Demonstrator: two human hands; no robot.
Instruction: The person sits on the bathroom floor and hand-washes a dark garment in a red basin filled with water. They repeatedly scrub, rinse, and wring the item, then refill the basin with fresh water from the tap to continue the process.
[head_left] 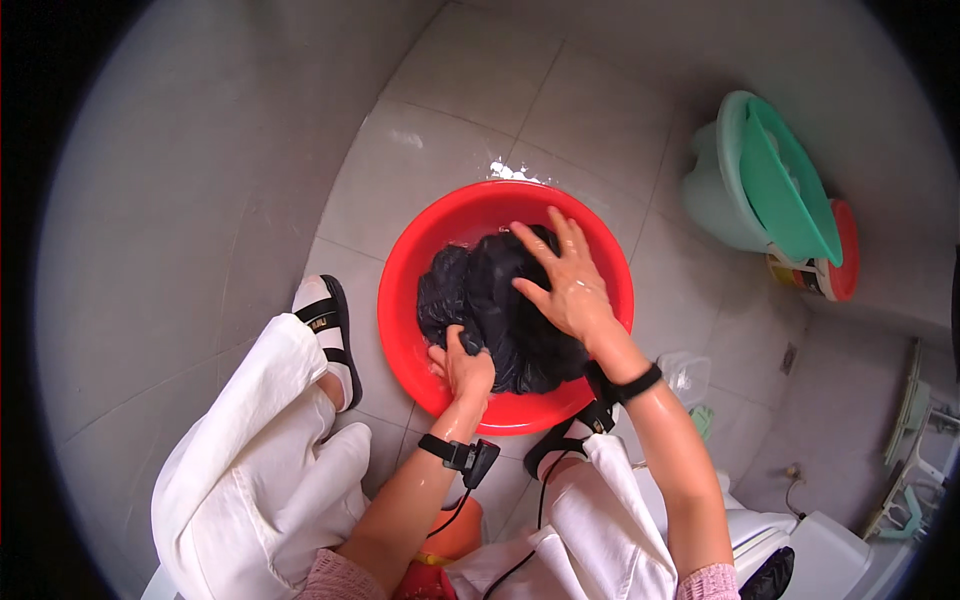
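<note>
A: Where is the cloth lying?

B: The dark cloth (500,290) is lying bunched in the red basin (400,310), filling most of the middle and looking wet. I'm taking the basin as the clock, with twelve at the top of the view.

A: And what is the left hand doing?

B: The left hand (468,372) is reaching in from seven o'clock, its fingers bending at the cloth's lower edge. Whether they're gripping it, I can't tell.

A: The right hand?

B: The right hand (574,292) is spreading its fingers over the cloth's right side, around two o'clock, the tips pointing toward twelve. It's grasping nothing; I can't tell whether the palm is touching. Both hands are glistening.

A: What are the wrists wearing?

B: The right one is wearing a black band (640,382), the left a small black device (482,462) with a cable trailing from it.

A: What's sitting around the basin?

B: White suds (515,173) are lying on the floor (480,110) at twelve. At two, a pale tub (718,190) and a green basin (785,190) are leaning together near the wall. One sandal (340,325) is standing at nine, the other partly showing at five.
</note>
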